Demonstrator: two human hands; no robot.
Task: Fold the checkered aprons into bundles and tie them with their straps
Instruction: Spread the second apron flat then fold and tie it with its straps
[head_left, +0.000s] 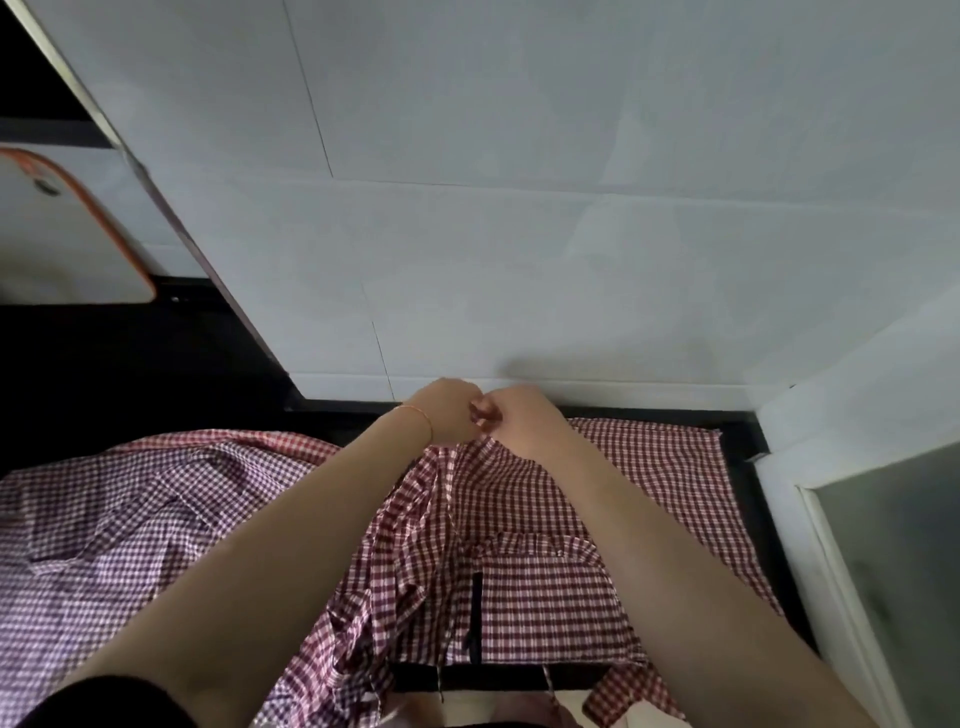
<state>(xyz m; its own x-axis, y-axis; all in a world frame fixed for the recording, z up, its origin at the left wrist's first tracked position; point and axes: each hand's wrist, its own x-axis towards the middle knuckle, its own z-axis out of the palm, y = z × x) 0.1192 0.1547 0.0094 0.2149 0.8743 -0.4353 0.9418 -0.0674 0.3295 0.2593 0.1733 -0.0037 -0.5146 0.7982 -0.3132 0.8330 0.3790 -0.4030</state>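
Note:
A dark-red checkered apron (524, 561) lies spread on the black counter in front of me, its lower edge hanging over the near side. Both hands meet at its far top edge. My left hand (447, 408), with a thin bangle on the wrist, and my right hand (519, 415) have curled fingers and pinch the fabric there, lifting it into a small peak. A purple checkered apron (104, 530) lies crumpled to the left. A lighter red checkered cloth (670, 457) lies flat to the right.
A white tiled wall (519, 208) rises just behind the black counter (743, 467). A white board with an orange rim (67, 234) leans at the far left. A frosted glass panel in a white frame (893, 571) stands at the right.

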